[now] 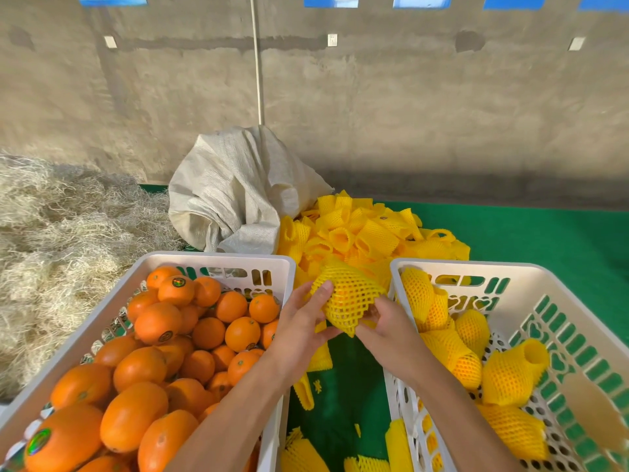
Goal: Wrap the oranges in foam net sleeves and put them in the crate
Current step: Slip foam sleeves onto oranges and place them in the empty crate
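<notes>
Both hands, left hand and right hand, grip yellow foam net sleeve stretched diamond-meshed over an orange, mostly hidden.

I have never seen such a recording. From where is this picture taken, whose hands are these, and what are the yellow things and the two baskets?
One picture, from a camera on the person's head, looking down. The left hand and right hand together hold an orange in a yellow foam net sleeve. The left crate holds bare oranges. The right crate holds wrapped oranges. Behind lie a pile of empty sleeves, a white sack and straw, on green matting.
</notes>
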The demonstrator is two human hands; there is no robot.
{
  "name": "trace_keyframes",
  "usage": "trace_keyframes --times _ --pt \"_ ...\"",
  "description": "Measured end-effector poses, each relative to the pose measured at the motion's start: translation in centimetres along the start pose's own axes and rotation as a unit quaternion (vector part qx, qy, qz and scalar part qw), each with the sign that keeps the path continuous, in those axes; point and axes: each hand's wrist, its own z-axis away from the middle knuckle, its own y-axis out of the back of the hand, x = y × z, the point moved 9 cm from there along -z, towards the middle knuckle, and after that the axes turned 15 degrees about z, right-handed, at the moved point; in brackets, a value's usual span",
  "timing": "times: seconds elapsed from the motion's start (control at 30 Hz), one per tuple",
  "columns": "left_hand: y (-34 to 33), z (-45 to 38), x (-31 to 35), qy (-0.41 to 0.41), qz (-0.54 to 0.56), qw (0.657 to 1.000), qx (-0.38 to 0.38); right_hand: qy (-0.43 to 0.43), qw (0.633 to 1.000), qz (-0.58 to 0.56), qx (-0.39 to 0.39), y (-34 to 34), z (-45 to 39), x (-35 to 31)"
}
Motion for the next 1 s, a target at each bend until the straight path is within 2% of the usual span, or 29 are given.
trace_keyframes --times 0.1,0.2,0.27,0.33,0.4,0.47,0.53,0.6,0.67,0.7,0.77,0.83,0.9,0.97,1.0 --pt "-0.6 0.1 -0.8 0.067 0.051 0.996 -0.016 0.024 0.998 0.061 0.024 0.5 0.2 -1.2" --pt "-0.2 -0.1 -0.7 0.054 0.059 0.997 -0.003 0.038 0.996 0.084 0.013 0.3 0.3 -1.9" --pt "0.5 -0.4 -0.4 0.025 0.075 0.996 0.028 0.061 0.995 0.067 0.036 0.6 0.5 -2.6" --pt "1.2 -0.9 -0.2 0.007 0.095 0.993 0.062 0.095 0.984 0.073 0.13 1.9 1.1 -3.6" --pt "1.5 -1.0 -0.3 0.003 0.075 0.994 0.08 0.148 0.954 0.112 0.235 3.4 2.2 -5.2" --pt "1.3 -0.9 -0.5 0.002 0.037 0.996 0.076 0.177 0.929 0.146 0.289 4.4 2.9 -6.2" --pt "1.2 -0.7 -0.5 0.001 0.013 0.998 0.062 0.15 0.937 0.155 0.275 4.6 2.5 -5.8" --pt "0.7 -0.6 -0.5 0.002 -0.005 1.0 0.028 0.116 0.958 0.188 0.183 3.2 1.6 -4.7" --pt "-0.1 -0.5 -0.9 0.009 -0.012 1.0 0.009 0.093 0.957 0.259 0.094 1.1 1.1 -3.7" --pt "-0.4 -0.4 -1.3 0.019 -0.008 1.0 0.005 0.087 0.951 0.285 0.08 0.5 1.0 -3.3" --pt "-1.1 -0.2 -1.8 0.044 -0.004 0.999 -0.003 0.07 0.944 0.301 0.112 1.2 1.0 -3.1" --pt "-1.5 0.2 -0.7 0.017 -0.06 0.998 -0.026 0.071 0.919 0.33 0.202 3.1 1.3 -3.7" --pt "-0.4 0.5 2.6 -0.108 -0.217 0.97 -0.009 0.051 0.879 0.361 0.308 5.6 1.9 -4.0" --pt "1.5 1.0 6.7 -0.254 -0.376 0.889 0.065 0.009 0.852 0.372 0.367 7.7 2.3 -3.1" --pt "2.9 1.1 8.0 -0.271 -0.431 0.853 0.113 -0.009 0.845 0.376 0.381 8.4 2.4 -2.6"
